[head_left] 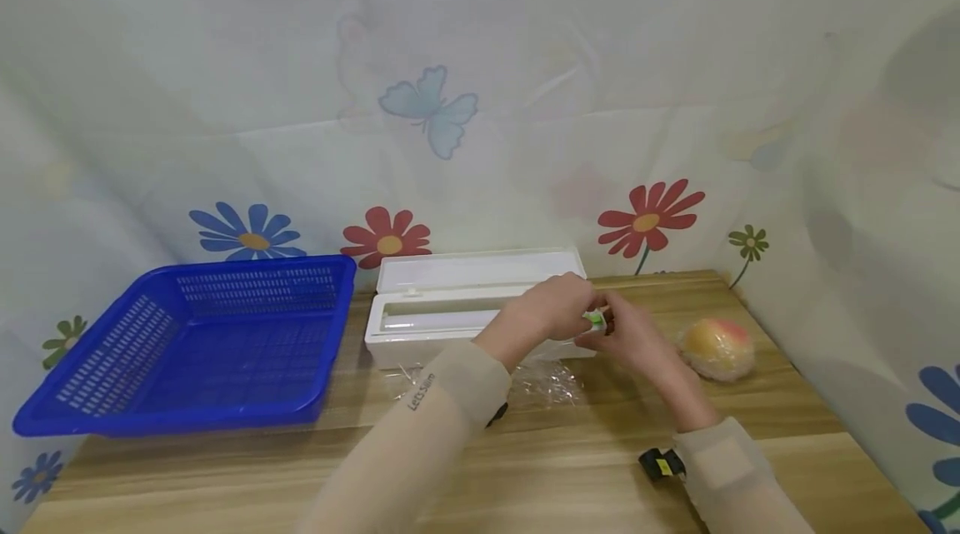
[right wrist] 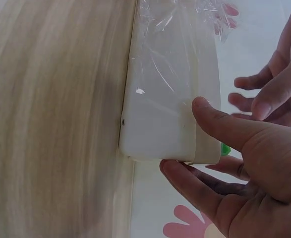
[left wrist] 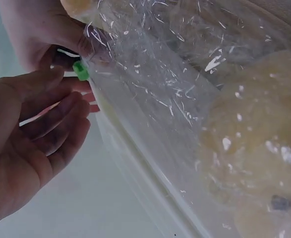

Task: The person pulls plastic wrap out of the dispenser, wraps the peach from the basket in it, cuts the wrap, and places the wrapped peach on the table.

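Observation:
A long white cling film dispenser (head_left: 427, 348) stands at the back of the table with its lid (head_left: 480, 270) raised. Inside lies a white roll (head_left: 442, 320), and clear cling film (head_left: 551, 384) hangs crumpled over the front. My right hand (head_left: 637, 338) grips the dispenser's right end, its thumb on the front face in the right wrist view. A green slide cutter (left wrist: 81, 71) sits at that end, beside the right fingers. My left hand (left wrist: 36, 134) is close to the cutter with fingers loosely bent and nothing held. Whether it touches the cutter, I cannot tell.
A blue plastic basket (head_left: 322, 409) stands at the left of the wooden table (head_left: 525, 476). To the right of the hands lies a yellow-red round fruit (head_left: 716, 348) wrapped in film. A flower-printed curtain (head_left: 510, 167) rises behind the table.

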`<action>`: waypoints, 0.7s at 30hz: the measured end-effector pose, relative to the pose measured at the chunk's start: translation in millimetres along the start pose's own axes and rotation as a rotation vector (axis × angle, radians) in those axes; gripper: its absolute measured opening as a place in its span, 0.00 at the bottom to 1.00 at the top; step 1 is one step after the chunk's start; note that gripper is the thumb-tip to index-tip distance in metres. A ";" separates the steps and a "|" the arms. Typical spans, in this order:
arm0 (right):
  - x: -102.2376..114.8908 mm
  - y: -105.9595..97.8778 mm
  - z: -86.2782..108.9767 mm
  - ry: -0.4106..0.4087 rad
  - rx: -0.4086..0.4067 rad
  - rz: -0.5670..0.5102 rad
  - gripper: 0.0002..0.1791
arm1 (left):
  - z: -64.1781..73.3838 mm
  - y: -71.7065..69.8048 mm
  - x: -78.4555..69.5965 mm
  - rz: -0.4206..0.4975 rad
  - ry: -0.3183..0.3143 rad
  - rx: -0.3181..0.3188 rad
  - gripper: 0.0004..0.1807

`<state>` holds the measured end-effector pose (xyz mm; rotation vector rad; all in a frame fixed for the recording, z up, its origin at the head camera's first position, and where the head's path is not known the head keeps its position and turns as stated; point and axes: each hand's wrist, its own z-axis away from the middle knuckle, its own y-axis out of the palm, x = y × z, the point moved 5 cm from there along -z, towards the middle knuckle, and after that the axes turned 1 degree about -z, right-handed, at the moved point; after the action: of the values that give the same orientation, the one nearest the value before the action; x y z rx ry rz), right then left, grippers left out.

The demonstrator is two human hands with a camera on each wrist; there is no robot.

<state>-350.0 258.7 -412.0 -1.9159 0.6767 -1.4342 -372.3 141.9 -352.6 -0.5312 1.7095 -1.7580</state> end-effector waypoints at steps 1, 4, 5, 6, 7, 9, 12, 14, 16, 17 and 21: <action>-0.1 -0.2 -0.2 -0.003 -0.004 0.003 0.31 | -2.0 0.1 -1.7 -0.013 0.005 -0.010 0.04; -0.3 -0.6 -0.4 -0.008 -0.003 0.009 0.33 | -6.9 -1.0 -5.4 -0.059 0.013 -0.034 0.06; -0.5 -0.6 -0.6 -0.007 -0.002 0.009 0.33 | -8.4 -1.7 -6.3 -0.072 0.015 -0.045 0.06; -0.9 -0.6 -0.8 -0.004 -0.001 0.011 0.33 | -10.0 -2.5 -7.2 -0.088 0.021 -0.055 0.06; -1.4 -0.6 -0.9 0.000 0.001 0.011 0.33 | -11.6 -3.0 -8.0 -0.094 0.024 -0.062 0.06; -2.2 -1.1 -0.8 0.002 -0.003 0.012 0.31 | -14.2 -3.2 -9.1 -0.090 0.026 -0.064 0.07; -2.8 -1.2 -1.2 -0.013 -0.013 0.010 0.29 | -17.5 -1.6 -11.4 -0.075 0.025 -0.061 0.08; -2.5 -1.2 -1.4 -0.026 -0.018 0.003 0.29 | -19.0 -0.2 -13.1 -0.064 0.017 -0.056 0.07; -2.4 -1.2 -1.5 -0.033 -0.020 -0.005 0.29 | -20.4 1.0 -14.7 -0.062 0.011 -0.063 0.06; -2.2 -1.4 -1.4 -0.033 -0.020 -0.008 0.29 | -21.0 1.3 -15.3 -0.061 0.003 -0.065 0.06; -2.7 -2.9 -0.5 -0.025 -0.024 -0.008 0.28 | -24.5 2.6 -17.9 -0.082 0.004 -0.090 0.07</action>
<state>-351.2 262.5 -411.4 -1.9535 0.6778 -1.4103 -375.3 172.1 -354.7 -0.6454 1.7992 -1.7455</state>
